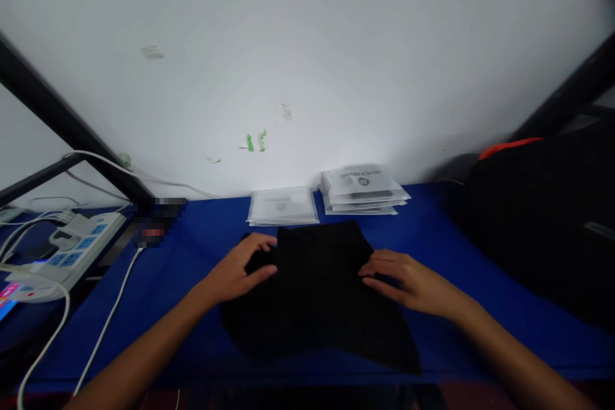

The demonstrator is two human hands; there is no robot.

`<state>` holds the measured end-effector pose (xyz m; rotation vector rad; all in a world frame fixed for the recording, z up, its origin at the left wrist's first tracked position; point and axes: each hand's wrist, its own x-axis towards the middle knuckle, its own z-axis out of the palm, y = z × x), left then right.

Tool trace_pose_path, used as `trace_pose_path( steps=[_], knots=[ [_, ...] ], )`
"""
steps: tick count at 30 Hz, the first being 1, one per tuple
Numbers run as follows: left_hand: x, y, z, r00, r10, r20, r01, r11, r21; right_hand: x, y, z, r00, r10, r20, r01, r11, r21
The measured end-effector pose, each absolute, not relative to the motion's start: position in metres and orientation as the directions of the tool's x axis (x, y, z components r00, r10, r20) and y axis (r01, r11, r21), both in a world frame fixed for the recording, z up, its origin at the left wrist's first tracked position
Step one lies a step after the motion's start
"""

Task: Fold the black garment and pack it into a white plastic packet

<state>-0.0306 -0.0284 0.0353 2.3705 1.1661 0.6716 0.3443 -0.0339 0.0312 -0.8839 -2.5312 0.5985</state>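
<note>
A black cloth lies partly folded on a blue tabletop, its lower right corner spread out to a point. At its left side, my left hand has thumb and fingers apart, the tips touching the edge of a folded flap. My right hand pinches the cloth's right edge between thumb and fingers. So dark is the fabric that its layers and exact kind cannot be made out.
Behind the cloth are a low stack of white packets and a taller stack of printed packets against the wall. A power strip with white cables is at left. A large black bulky item occupies the right side.
</note>
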Motion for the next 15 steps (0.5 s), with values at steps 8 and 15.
trace_pose_path(
  steps=[8,15],
  knots=[
    [-0.07,-0.001,0.002,0.355,0.88,0.316,0.772,-0.467,0.431,0.336,-0.028,0.026,-0.705,0.674,0.22,0.518,0.702,-0.489],
    [-0.059,-0.049,0.04,0.494,0.822,0.284,0.645,-0.565,0.514,0.332,-0.022,0.027,-0.711,0.671,0.211,0.518,0.703,-0.488]
  ],
)
